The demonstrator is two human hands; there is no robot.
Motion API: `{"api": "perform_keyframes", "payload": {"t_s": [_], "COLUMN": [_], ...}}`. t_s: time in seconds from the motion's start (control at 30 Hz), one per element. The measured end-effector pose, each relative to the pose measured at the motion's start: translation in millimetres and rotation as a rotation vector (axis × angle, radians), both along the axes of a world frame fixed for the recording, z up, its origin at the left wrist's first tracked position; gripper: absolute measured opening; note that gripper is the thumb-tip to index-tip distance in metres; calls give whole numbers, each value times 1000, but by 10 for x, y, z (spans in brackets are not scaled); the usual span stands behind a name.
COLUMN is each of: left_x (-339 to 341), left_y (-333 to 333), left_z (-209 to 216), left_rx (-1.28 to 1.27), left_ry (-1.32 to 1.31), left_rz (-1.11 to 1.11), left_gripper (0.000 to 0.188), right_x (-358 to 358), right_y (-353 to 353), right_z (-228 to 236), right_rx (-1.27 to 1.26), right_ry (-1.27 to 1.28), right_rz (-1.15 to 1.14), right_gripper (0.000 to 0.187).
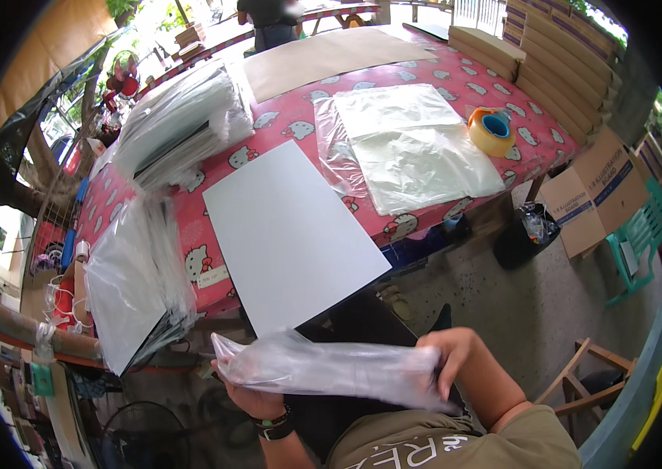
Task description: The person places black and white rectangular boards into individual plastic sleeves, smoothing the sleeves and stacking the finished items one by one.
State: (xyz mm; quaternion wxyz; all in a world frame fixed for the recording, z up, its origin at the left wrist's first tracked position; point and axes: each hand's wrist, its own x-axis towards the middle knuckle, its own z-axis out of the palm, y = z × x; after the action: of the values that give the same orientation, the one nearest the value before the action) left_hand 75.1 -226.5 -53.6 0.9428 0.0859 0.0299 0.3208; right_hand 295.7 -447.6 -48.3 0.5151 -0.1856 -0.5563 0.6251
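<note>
While the clear plastic bag (331,369) is held just below the near edge of the white board (288,234) on the desk (456,86), the left hand (251,397) fingers are curled under one end, and the right hand (450,352) fingers are closed over the other, wrist bent inward.

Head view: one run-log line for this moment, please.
left hand: grips clear plastic bag | right hand: grips bag's other end | bag: held above lap, off table | white board: flat on red patterned table, overhanging near edge
</note>
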Motion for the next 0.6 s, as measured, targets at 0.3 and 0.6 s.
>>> {"api": "perform_keyframes", "payload": {"t_s": [0.3,0.6], "left_x": [-74,-446], "left_y": [-135,478], "left_z": [-480,-319], "left_rx": [772,616], "left_ry": [-501,-303], "left_rz": [-748,-303], "left_gripper": [53,38], "right_x": [103,225], "right_y": [-2,-81], "right_z": [-64,43], "right_rx": [-83,147], "right_ry": [902,77], "right_rz": [-577,-181], "right_gripper": [36,25]}}
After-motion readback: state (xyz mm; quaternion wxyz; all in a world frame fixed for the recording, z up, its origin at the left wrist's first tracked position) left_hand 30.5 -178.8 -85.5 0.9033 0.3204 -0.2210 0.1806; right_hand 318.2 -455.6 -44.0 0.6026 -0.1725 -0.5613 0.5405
